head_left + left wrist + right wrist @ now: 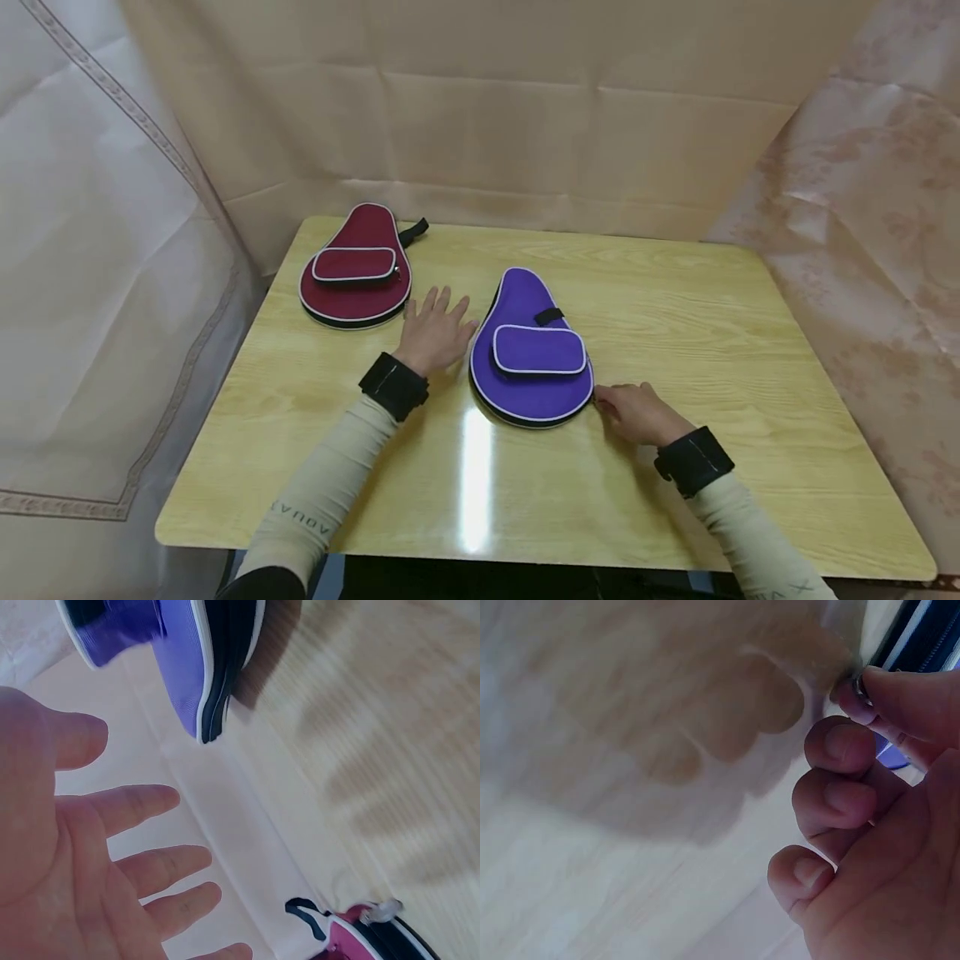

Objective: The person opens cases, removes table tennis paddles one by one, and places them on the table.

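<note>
A purple paddle-shaped table tennis bat case [525,396] with white piping and a small front pouch [540,349] lies near the middle of the table. At its lower right edge my right hand [637,412] pinches a small metal zipper pull [860,691] between thumb and forefinger; the other fingers are curled. My left hand [437,333] is spread with straight fingers, its thumb close to the case's left edge. In the left wrist view that palm holds nothing. Up and left lies a dark red case [360,304] of the same shape, near my left fingertips.
The wooden table [712,333] has a glossy top with a bright reflection near its front. Beige cloth [480,125] hangs behind it, with more cloth at both sides. A black strap [414,232] sticks out from the red case.
</note>
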The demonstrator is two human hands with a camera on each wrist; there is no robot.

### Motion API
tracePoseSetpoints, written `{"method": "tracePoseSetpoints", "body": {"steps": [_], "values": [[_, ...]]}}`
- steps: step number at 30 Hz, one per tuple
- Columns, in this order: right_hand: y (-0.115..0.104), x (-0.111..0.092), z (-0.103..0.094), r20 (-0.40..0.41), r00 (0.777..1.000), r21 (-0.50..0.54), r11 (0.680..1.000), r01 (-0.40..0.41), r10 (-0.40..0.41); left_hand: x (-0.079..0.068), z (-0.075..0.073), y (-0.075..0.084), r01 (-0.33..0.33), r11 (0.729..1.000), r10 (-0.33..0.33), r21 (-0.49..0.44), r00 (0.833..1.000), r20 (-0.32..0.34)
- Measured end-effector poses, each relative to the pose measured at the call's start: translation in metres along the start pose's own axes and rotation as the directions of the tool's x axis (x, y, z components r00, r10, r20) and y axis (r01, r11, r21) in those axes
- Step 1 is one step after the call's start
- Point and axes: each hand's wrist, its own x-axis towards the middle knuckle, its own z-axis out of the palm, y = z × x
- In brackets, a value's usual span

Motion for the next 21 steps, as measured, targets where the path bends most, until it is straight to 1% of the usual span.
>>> {"method": "tracePoseSetpoints", "body": {"steps": [6, 11, 16, 19, 21], "values": [[0.006, 0.000, -0.003, -0.002, 1.000, -0.017, 1.000, -0.016, 0.016, 0.004, 0.002, 0.003, -0.014, 1.000, 0.015, -0.014, 1.000, 0.027], [0.006, 0.006, -0.002, -0.021, 1.000, -0.024, 1.000, -0.020, 0.020, 0.007, 0.007, 0.009, -0.064, 0.998, 0.063, 0.009, 0.997, 0.045], [-0.002, 0.023, -0.004, -0.023, 0.999, -0.042, 0.998, -0.044, 0.043, 0.012, 0.012, 0.012, -0.130, 0.990, 0.126, 0.049, 0.989, 0.073], [-0.006, 0.037, -0.005, -0.019, 0.998, -0.047, 0.997, -0.058, 0.057, 0.014, 0.016, 0.011, -0.174, 0.983, 0.168, 0.061, 0.981, 0.099], [-0.007, 0.045, -0.007, -0.020, 0.998, -0.045, 0.997, -0.066, 0.065, 0.014, 0.018, 0.010, -0.191, 0.979, 0.184, 0.066, 0.977, 0.107]]}}
